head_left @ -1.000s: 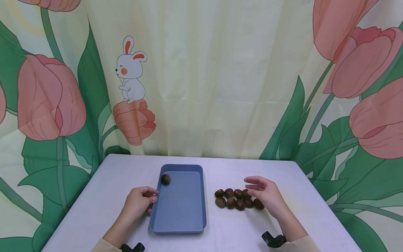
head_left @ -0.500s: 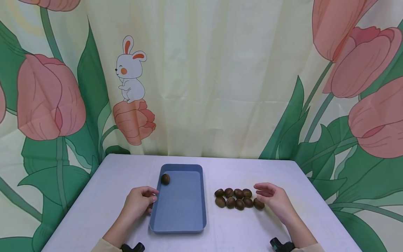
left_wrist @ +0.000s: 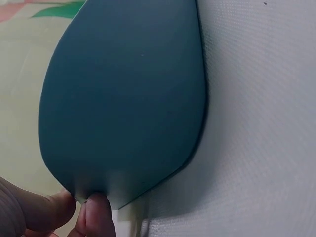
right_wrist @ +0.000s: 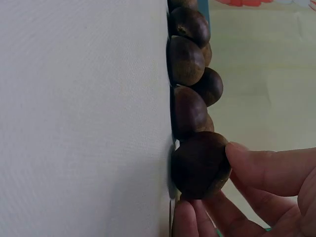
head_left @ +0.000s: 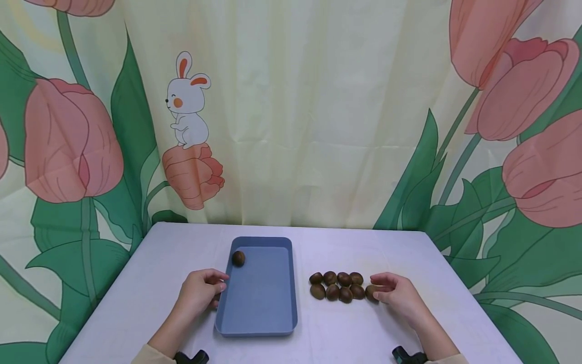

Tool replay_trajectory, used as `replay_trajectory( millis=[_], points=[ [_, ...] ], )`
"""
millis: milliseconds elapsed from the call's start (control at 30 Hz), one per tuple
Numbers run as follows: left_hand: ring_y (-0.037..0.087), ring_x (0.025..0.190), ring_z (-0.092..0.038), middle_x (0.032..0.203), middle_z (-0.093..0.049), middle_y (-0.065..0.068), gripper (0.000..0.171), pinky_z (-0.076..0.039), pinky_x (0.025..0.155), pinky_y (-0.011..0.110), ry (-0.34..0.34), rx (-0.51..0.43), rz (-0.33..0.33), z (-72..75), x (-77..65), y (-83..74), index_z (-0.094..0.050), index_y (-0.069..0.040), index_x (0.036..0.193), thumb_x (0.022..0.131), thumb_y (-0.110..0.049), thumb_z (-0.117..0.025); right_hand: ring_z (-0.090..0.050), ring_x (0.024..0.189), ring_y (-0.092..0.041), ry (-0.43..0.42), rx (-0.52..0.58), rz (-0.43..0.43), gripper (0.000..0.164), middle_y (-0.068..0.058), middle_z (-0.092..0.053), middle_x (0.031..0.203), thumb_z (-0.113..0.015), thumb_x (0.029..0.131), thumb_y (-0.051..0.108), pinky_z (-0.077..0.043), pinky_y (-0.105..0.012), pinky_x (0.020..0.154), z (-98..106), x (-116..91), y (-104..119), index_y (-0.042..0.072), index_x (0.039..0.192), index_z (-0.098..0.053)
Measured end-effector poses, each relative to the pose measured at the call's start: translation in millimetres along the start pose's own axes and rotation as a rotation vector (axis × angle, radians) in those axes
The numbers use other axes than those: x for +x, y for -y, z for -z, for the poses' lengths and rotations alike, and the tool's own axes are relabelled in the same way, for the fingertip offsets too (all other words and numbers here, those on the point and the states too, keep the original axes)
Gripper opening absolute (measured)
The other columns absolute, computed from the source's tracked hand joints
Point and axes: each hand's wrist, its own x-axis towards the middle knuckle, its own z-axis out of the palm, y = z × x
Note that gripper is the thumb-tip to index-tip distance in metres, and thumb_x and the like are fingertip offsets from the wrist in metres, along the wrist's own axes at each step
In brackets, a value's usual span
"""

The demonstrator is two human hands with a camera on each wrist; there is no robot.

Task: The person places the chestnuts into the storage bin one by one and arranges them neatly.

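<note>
A blue-grey tray (head_left: 261,298) lies on the table with one brown chestnut (head_left: 238,258) in its far left corner. My left hand (head_left: 198,292) holds the tray's left edge, and its fingers (left_wrist: 98,215) meet the tray wall in the left wrist view. Right of the tray, several chestnuts (head_left: 337,286) sit close together in two rows. At the right end of the near row, my right hand (head_left: 402,299) pinches the last chestnut (right_wrist: 200,165) between thumb and fingers. That chestnut still seems to be at table height beside its neighbour.
The table (head_left: 318,328) has a white cover. Behind it hangs a pale curtain (head_left: 309,126) printed with tulips and a rabbit. A strip of bare cloth separates the tray from the chestnuts.
My right hand has moved right and toward me from above the chestnuts, then closed its fingers on the end one. The left hand and the tray have stayed in place.
</note>
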Motion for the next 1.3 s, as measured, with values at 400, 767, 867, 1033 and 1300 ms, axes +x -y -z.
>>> replay_trajectory(
  millis=[400, 767, 867, 1033, 1300],
  points=[
    [0.019, 0.073, -0.066, 0.095, -0.071, 0.011, 0.018, -0.06, 0.06, 0.032, -0.003, -0.002, 0.005, 1.0, 1.4, 3.5, -0.081, -0.004, 0.112, 0.095, 0.002, -0.075, -0.068, 0.106, -0.023, 0.045, 0.003, 0.019, 0.039, -0.013, -0.075, 0.121, -0.083, 0.089, 0.001, -0.061, -0.032, 0.082, 1, 2, -1, 0.002, 0.127, -0.074],
    [0.019, 0.073, -0.067, 0.093, -0.071, 0.011, 0.018, -0.061, 0.058, 0.032, -0.01, -0.01, -0.001, 0.9, -0.4, 3.8, -0.081, -0.003, 0.11, 0.094, 0.003, -0.076, -0.067, 0.099, -0.021, 0.036, 0.006, 0.008, 0.034, -0.011, -0.076, 0.117, -0.083, 0.09, 0.004, -0.06, -0.031, 0.076, 2, 3, 1, 0.003, 0.123, -0.075],
    [0.019, 0.073, -0.067, 0.093, -0.071, 0.01, 0.018, -0.061, 0.058, 0.032, -0.006, -0.015, -0.007, 0.7, -0.3, 3.7, -0.08, -0.002, 0.11, 0.094, 0.003, -0.076, -0.069, 0.105, -0.022, 0.028, -0.016, 0.025, 0.036, -0.012, -0.075, 0.122, -0.084, 0.09, 0.006, -0.061, -0.032, 0.081, 2, 3, 6, 0.004, 0.125, -0.075],
    [0.019, 0.073, -0.066, 0.093, -0.071, 0.011, 0.018, -0.061, 0.059, 0.033, -0.001, -0.012, -0.012, 0.6, 0.3, 2.6, -0.08, -0.002, 0.11, 0.094, 0.004, -0.076, -0.07, 0.11, -0.023, 0.027, -0.014, 0.06, 0.037, -0.012, -0.076, 0.125, -0.085, 0.09, 0.01, -0.063, -0.034, 0.087, 0, 3, 19, 0.005, 0.126, -0.075],
    [0.019, 0.071, -0.066, 0.093, -0.07, 0.011, 0.018, -0.061, 0.058, 0.033, 0.001, -0.007, -0.009, -0.3, 0.0, -0.7, -0.08, -0.002, 0.11, 0.094, 0.004, -0.075, -0.07, 0.114, -0.023, 0.062, 0.056, 0.108, 0.036, -0.011, -0.076, 0.126, -0.082, 0.094, 0.009, -0.062, -0.045, 0.1, -14, 2, 46, 0.005, 0.128, -0.074]
  ],
)
